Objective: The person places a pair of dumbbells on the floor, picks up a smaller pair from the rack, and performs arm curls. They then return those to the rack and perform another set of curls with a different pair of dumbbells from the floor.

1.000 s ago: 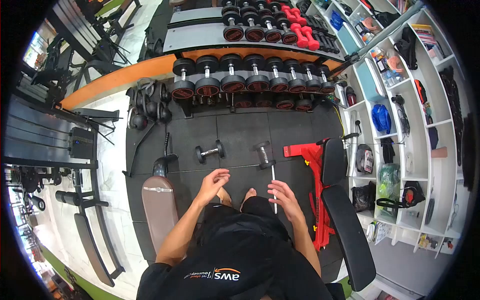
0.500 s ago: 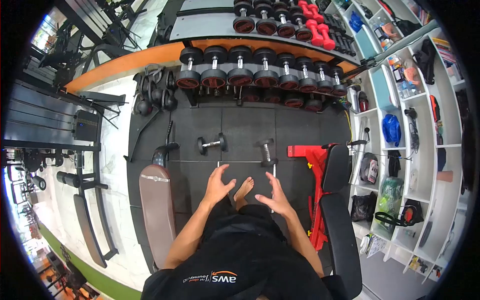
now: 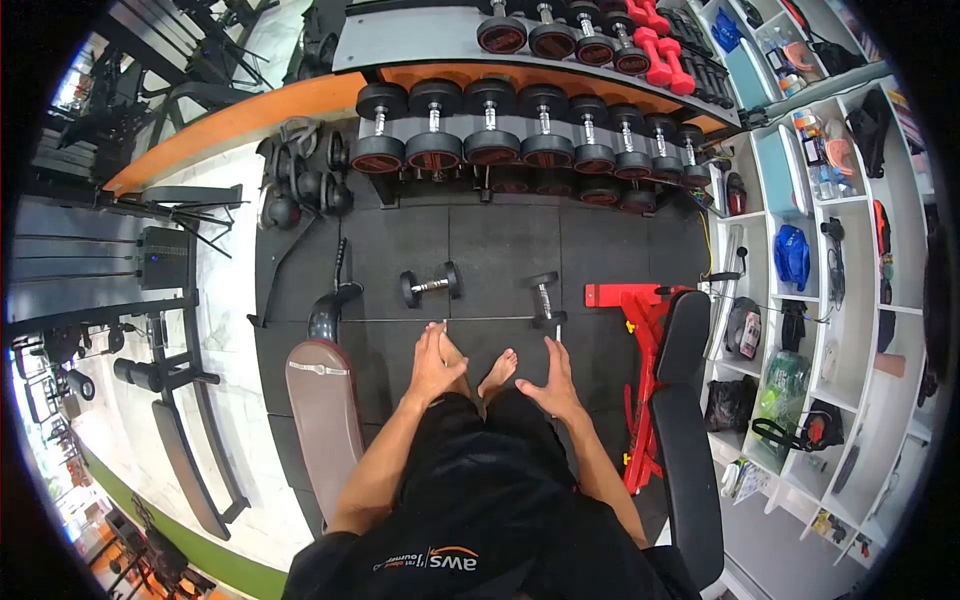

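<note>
Two dumbbells (image 3: 430,285) (image 3: 545,298) on floor; two benches (image 3: 325,430) (image 3: 688,470).

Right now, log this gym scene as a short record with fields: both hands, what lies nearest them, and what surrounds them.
left hand: open, fingers spread, holding nothing, above the knees
right hand: open, fingers spread, holding nothing
nearest to left hand: small dumbbell lying on the black floor mat, apart from the hand
nearest to right hand: second dumbbell on the mat, apart from the hand
feet: bare foot between the hands
left side: brown bench pad
right side: black bench with red frame
ahead: dumbbell rack, full
far right: white shelves holding bags and bottles
</note>
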The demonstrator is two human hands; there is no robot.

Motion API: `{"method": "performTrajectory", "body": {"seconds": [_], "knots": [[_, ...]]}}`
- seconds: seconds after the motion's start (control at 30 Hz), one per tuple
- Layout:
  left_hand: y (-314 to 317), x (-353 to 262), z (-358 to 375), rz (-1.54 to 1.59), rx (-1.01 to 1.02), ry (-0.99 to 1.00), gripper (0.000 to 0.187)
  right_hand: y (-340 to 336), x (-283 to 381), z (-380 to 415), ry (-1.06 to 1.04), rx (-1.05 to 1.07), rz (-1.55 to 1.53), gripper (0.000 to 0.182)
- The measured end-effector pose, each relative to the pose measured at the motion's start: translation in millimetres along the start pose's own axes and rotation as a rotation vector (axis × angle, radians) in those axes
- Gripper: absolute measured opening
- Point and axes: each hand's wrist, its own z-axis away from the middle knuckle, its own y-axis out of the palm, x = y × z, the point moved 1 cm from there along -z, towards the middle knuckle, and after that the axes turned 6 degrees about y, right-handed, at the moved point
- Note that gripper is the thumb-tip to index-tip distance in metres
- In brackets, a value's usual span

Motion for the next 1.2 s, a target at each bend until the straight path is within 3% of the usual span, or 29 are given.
{"method": "performTrajectory", "body": {"seconds": [0.1,0.27,0.57,0.67,0.8,1.07,1.2], "knots": [[-5,10,-14,-0.041,0.040,-0.037,0.086,8,10,-5,0.123,0.012,-0.026,0.102],[-3,24,-37,-0.137,0.126,-0.098,0.090,16,-6,-22,0.105,-0.013,-0.069,0.104],[60,61,-89,-0.267,0.160,-0.221,0.102,42,-67,-98,0.133,0.042,-0.101,0.113],[96,108,-110,-0.269,0.143,-0.268,0.102,66,-114,-139,0.195,0.023,-0.174,0.113],[149,202,-146,-0.274,0.027,-0.349,0.100,93,-153,-205,0.531,-0.027,-0.507,0.111],[230,374,-190,-0.352,0.073,-0.334,0.098,180,-304,-316,0.617,-0.166,-0.215,0.107],[254,414,-209,-0.468,0.045,-0.434,0.096,214,-387,-361,0.614,-0.230,0.107,0.106]]}}
